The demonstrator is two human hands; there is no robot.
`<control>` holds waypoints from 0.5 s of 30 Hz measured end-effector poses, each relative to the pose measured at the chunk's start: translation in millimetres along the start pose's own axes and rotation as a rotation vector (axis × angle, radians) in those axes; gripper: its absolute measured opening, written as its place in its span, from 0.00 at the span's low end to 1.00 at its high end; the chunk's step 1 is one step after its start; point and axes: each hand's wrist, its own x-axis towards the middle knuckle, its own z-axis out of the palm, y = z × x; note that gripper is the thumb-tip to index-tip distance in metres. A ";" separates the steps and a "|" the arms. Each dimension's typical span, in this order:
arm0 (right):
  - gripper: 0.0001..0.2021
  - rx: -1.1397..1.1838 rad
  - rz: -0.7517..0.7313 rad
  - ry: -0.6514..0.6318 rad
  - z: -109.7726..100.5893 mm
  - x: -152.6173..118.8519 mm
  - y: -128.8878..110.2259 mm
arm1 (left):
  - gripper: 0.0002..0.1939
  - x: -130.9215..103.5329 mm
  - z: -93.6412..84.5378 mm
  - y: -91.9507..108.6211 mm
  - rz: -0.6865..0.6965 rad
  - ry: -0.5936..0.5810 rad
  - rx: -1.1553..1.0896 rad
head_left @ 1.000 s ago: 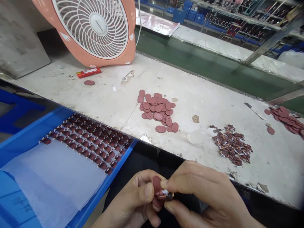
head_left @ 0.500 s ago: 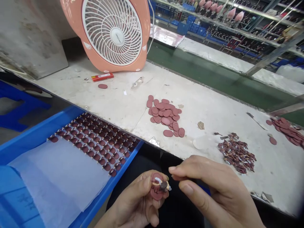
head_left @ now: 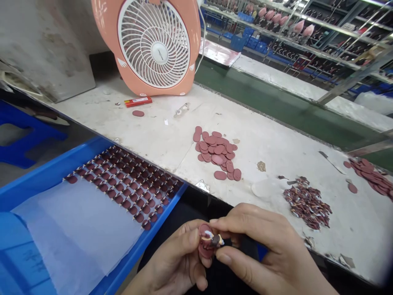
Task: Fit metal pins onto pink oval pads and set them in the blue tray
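Note:
My left hand point(head_left: 181, 256) pinches a small painted figurine point(head_left: 215, 240) on a dark red oval base point(head_left: 205, 253), tilted toward me. My right hand point(head_left: 260, 246) closes on the same piece from the right, its index fingertip at the base's upper rim and its thumb beside the lower edge. Some right fingers are hidden behind. Beyond my hands, a pile of dark red oval bases point(head_left: 217, 149) lies on the white worktable point(head_left: 172, 143). To the right sits a heap of small brown figurine parts point(head_left: 307, 203).
A blue tray point(head_left: 175, 200) on the left holds rows of figurines on bases point(head_left: 123, 180) and a white sheet point(head_left: 76, 221). An orange fan point(head_left: 159, 53) stands at the back. More oval bases point(head_left: 371, 174) lie far right. A red box point(head_left: 138, 101) lies near the fan.
My right hand has moved left, and its fingers now meet the piece in my left hand. The view has shifted slightly.

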 end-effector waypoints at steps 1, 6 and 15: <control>0.09 0.010 0.016 -0.013 0.8 0.0 0.2 | 0.16 0.3 -0.2 0.4 0.006 -0.009 0.003; 0.07 0.064 0.054 -0.046 3.4 1.0 2.4 | 0.11 1.4 0.0 2.6 0.024 -0.043 0.017; 0.09 -0.150 -0.135 0.221 21.9 4.2 18.1 | 0.19 3.6 4.7 7.8 0.299 0.295 0.283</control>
